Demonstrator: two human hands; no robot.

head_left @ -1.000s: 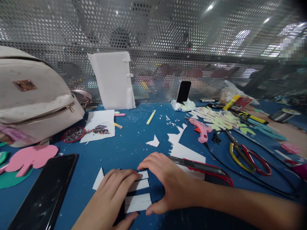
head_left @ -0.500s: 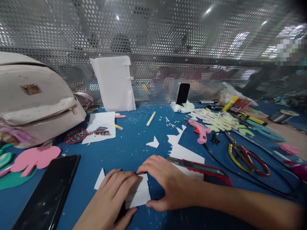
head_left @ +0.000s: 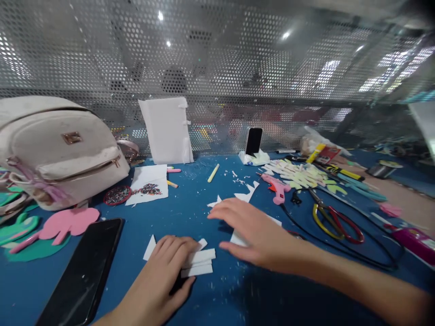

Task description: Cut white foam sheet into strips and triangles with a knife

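My left hand (head_left: 166, 269) rests low on the table, fingers curved over several short white strips (head_left: 200, 260) whose right ends stick out from under it. The strips lie side by side, slightly fanned; their left ends are hidden by the fingers. Just past the knuckles is a small white triangular scrap (head_left: 149, 247). Raised to the right, my right hand (head_left: 256, 231) has its thumb and fingers apart and holds nothing. It hovers over a white cut sheet (head_left: 239, 238), partly covering it. Only a red sliver of the cutter knife (head_left: 296, 234) shows behind the right wrist.
A black phone (head_left: 83, 271) and pink cutout (head_left: 70, 222) lie at left, before a white backpack (head_left: 68, 154). At right are a pink glue gun (head_left: 278, 188), its cord, red-and-yellow-handled scissors (head_left: 336, 222) and a pile of pale strips (head_left: 299, 174). A perforated metal screen (head_left: 217, 68) stands behind.
My right hand has lifted off the white pieces and moved right and up, now covering the cutter knife. The pieces under my left hand have spread into separate strips. The view has shifted slightly.
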